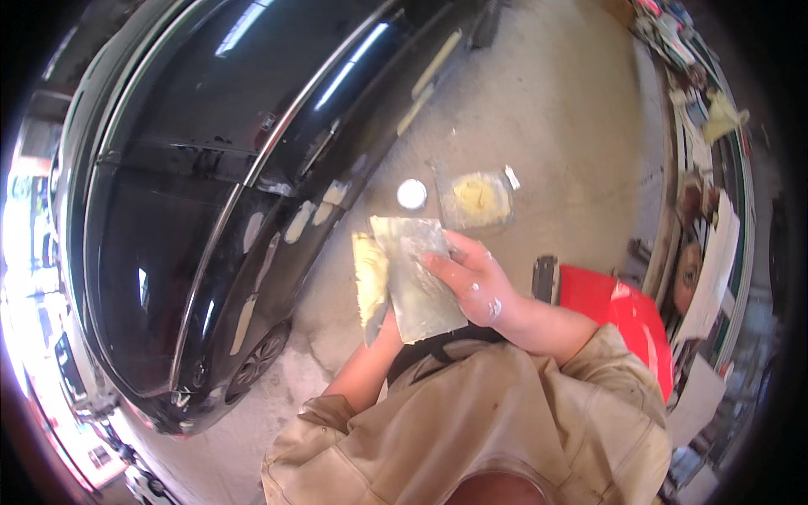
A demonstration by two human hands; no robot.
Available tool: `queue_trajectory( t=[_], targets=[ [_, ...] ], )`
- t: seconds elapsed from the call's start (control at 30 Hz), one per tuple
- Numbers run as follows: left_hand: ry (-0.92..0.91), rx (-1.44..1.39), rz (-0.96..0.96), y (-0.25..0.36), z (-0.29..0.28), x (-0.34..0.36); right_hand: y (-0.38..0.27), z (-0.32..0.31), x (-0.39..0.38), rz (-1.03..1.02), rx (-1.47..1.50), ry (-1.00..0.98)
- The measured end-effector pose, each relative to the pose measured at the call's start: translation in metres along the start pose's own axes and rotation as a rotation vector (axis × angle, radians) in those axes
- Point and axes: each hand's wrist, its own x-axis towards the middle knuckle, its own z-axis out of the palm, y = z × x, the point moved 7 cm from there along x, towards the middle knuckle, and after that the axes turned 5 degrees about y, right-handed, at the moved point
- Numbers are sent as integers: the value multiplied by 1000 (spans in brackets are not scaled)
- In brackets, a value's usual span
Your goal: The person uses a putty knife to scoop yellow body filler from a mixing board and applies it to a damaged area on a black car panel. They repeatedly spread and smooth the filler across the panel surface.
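Filler work beside black car door [219,194]: right hand [475,286] gripping flat mixing board [417,273], left hand [383,324] mostly hidden, seemingly clasping putty-laden spreader [369,278] left of board. Best kept level, blade scraped clean along board edge, putty worked evenly.

Glossy black car body [168,194], rough matt concrete floor [555,109]
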Motion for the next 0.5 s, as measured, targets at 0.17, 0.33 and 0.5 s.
queue_trajectory(
  t=[0.17,0.33,0.5],
  targets=[
    [34,-148,-86,4,-65,-31,19,52,-15,57,-45,2],
    [268,56,243,53,-124,-70,26,107,-17,72,-107,-53],
    [260,740,413,106,-138,-114,41,155,-18,83,-60,-93]
  ],
)
